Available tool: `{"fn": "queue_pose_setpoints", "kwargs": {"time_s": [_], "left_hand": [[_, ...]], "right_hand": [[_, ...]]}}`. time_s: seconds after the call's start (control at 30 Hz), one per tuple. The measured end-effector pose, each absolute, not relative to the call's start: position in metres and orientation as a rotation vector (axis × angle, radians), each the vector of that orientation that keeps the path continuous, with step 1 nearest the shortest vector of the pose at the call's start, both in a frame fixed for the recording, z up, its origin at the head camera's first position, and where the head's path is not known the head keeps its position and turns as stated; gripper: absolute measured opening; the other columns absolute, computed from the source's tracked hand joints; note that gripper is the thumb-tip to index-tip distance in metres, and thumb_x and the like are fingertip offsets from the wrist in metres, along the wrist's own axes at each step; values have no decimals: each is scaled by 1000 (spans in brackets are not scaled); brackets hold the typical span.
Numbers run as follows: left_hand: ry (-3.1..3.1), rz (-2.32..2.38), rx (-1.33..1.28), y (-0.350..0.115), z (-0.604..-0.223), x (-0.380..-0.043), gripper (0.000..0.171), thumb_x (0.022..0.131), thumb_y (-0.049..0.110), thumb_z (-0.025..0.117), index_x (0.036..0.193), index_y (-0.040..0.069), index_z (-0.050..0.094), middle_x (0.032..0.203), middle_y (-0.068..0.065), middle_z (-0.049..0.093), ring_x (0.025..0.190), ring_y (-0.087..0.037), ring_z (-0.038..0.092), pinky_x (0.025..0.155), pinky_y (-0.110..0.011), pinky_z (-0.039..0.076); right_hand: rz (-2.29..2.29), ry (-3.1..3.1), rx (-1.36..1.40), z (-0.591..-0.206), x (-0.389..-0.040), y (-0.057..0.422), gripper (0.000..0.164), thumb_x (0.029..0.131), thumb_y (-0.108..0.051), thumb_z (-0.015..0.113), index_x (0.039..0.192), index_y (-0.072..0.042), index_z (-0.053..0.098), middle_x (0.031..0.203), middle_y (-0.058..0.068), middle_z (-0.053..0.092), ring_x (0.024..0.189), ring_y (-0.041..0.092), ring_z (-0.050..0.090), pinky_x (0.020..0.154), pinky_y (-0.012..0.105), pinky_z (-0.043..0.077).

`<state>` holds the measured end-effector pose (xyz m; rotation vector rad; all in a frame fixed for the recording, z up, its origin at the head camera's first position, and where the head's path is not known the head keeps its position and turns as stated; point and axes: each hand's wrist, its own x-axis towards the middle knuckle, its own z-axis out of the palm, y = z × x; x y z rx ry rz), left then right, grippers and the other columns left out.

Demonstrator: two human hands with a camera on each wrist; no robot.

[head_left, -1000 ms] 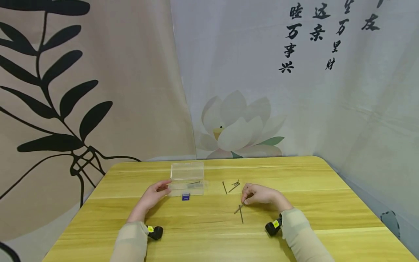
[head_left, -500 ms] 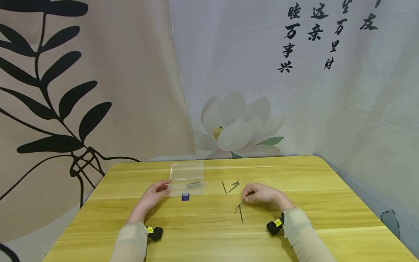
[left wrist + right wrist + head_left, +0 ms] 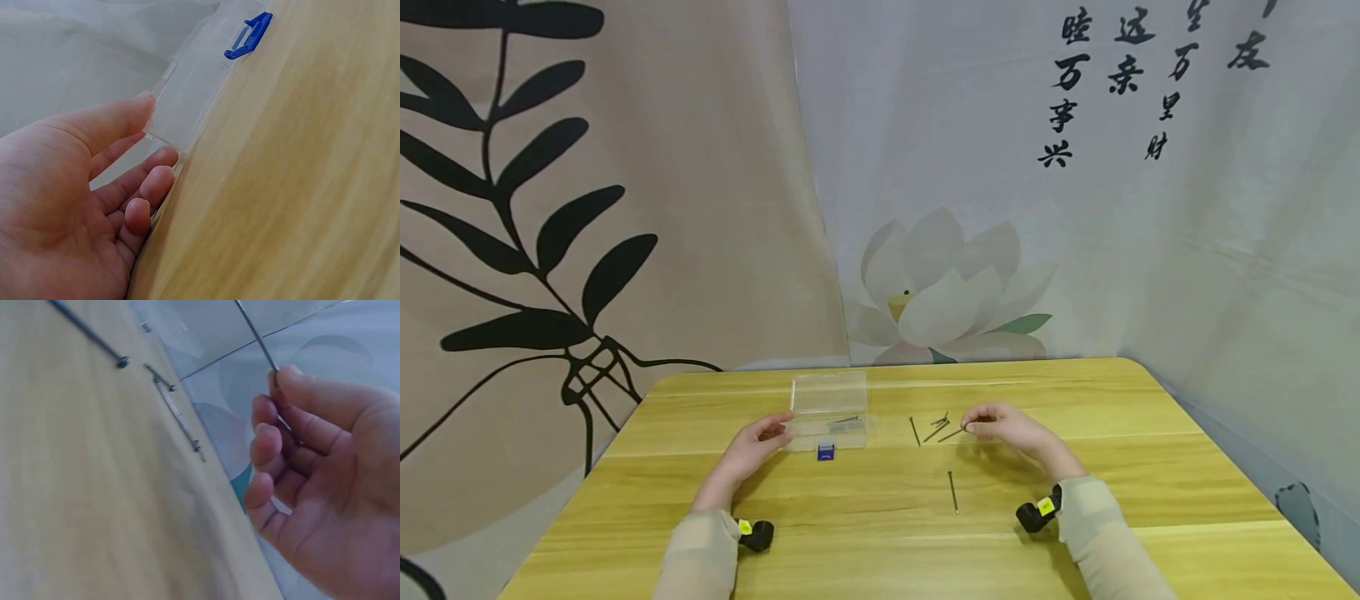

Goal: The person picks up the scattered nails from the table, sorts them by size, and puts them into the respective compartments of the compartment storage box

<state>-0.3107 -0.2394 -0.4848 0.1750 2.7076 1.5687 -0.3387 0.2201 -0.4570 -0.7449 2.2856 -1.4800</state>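
Note:
My right hand (image 3: pixel 1003 425) pinches one end of a long thin screw (image 3: pixel 257 336) between thumb and index finger, above the table's right-centre. The held screw points left, towards a few loose screws (image 3: pixel 937 428) on the wood. Nearer to me lies a single screw (image 3: pixel 953 492). On the left, a clear plastic box (image 3: pixel 805 440) stands with its lid (image 3: pixel 829 392) raised behind it and some screws (image 3: pixel 846 419) inside. A blue latch (image 3: pixel 253 39) hangs at its front. My left hand (image 3: pixel 758 446) rests at the box's left end, thumb touching the edge, other fingers loosely bent.
The yellow wood-grain table (image 3: pixel 865 542) carries all of these things. Behind it hangs a printed curtain (image 3: pixel 737 208) with a plant, a lotus and dark writing. A black wrist camera (image 3: pixel 1037 512) sits below each hand.
My right hand has lifted the screw off the crossed pair and moved it away from me, towards the loose screws. The other screw stays behind. My left hand and the box keep their place.

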Motion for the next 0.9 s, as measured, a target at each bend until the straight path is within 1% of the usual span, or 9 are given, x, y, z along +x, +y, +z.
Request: {"fn": "queue_pose_setpoints", "kwargs": {"time_s": [0.1, 0.2, 0.37, 0.47, 0.63, 0.83, 0.9], "left_hand": [[2704, 1576, 176, -240, -485, -311, 43, 97, 17, 62, 137, 3, 54, 119, -15, 57, 106, -27, 53, 86, -37, 44], [2702, 1582, 173, -239, -485, -311, 43, 97, 17, 62, 137, 3, 54, 119, -15, 57, 106, -27, 53, 86, -37, 44], [2703, 1584, 168, -239, -485, -310, 43, 97, 16, 61, 137, 3, 54, 119, -15, 57, 107, -27, 53, 86, -37, 44], [2703, 1585, 173, -237, -484, -310, 43, 97, 15, 61, 137, 2, 53, 119, -15, 57, 107, -27, 53, 87, -37, 44], [2692, 1598, 196, -235, -484, -311, 42, 97, 14, 61, 136, 2, 54, 118, -15, 58, 106, -27, 53, 87, -38, 44], [2696, 1595, 183, -237, -487, -313, 42, 97, 16, 62, 136, 3, 54, 118, -15, 58, 106, -27, 53, 87, -37, 44], [2696, 1592, 175, -238, -488, -312, 43, 96, 17, 62, 137, 4, 54, 119, -15, 58, 107, -27, 53, 87, -38, 45]], "right_hand": [[-1550, 2277, -734, -450, -338, 222, 28, 100, -13, 54, 113, 12, 57, 107, 22, 57, 87, 24, 50, 81, 44, 44], [-1593, 2293, -723, -447, -338, 225, 26, 101, -13, 53, 112, 10, 58, 104, 18, 58, 84, 20, 50, 79, 43, 44], [-1649, 2286, -707, -448, -340, 227, 27, 100, -15, 55, 111, 10, 58, 104, 18, 59, 83, 17, 51, 79, 42, 45], [-1655, 2284, -693, -449, -340, 228, 27, 100, -16, 56, 111, 8, 59, 99, 18, 59, 80, 18, 51, 77, 41, 45], [-1639, 2285, -686, -451, -338, 230, 28, 100, -17, 56, 111, 8, 59, 91, 16, 57, 78, 25, 48, 74, 39, 44], [-1627, 2304, -712, -454, -339, 224, 30, 100, -15, 55, 113, 12, 57, 92, 14, 56, 79, 23, 48, 77, 41, 44], [-1629, 2302, -699, -455, -340, 220, 30, 100, -16, 56, 112, 11, 59, 91, 14, 56, 79, 22, 48, 78, 43, 44]]}}
